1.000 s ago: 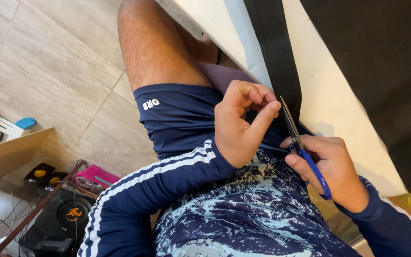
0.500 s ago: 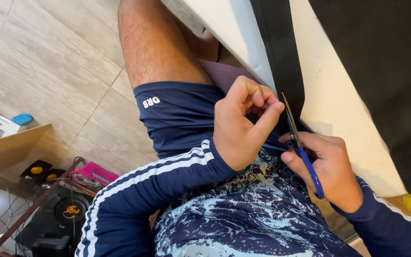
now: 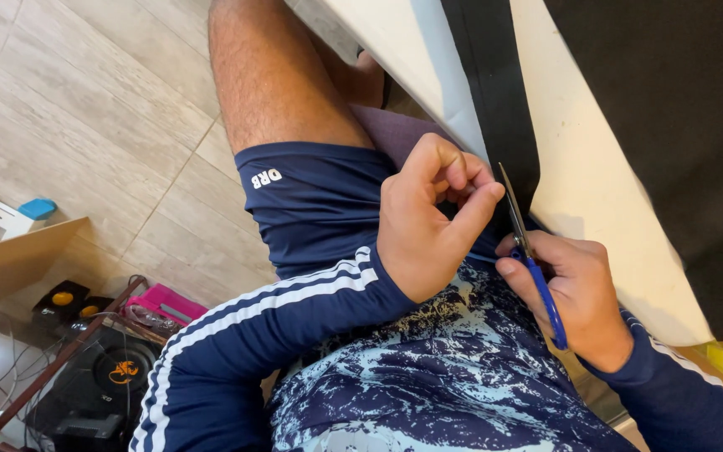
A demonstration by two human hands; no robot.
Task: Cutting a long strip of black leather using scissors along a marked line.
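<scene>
My right hand [image 3: 577,295] grips blue-handled scissors [image 3: 530,255], their metal blades pointing up along the edge of a black strip of fabric [image 3: 495,92] that hangs over the cream table edge [image 3: 583,192]. My left hand [image 3: 428,219] sits just left of the blades, fingers pinched together on the lower end of that black strip. Both hands hover over my lap, above navy shorts [image 3: 315,201] and a patterned blue shirt.
A large black sheet [image 3: 679,125] covers the table at right. Tiled floor [image 3: 85,109] lies to the left, with a cardboard piece [image 3: 10,264], a pink tray [image 3: 165,305], a black speaker [image 3: 106,381] and cables at lower left.
The hands and scissors stay nearly still; my left fingers have tightened slightly on the strip beside the blades.
</scene>
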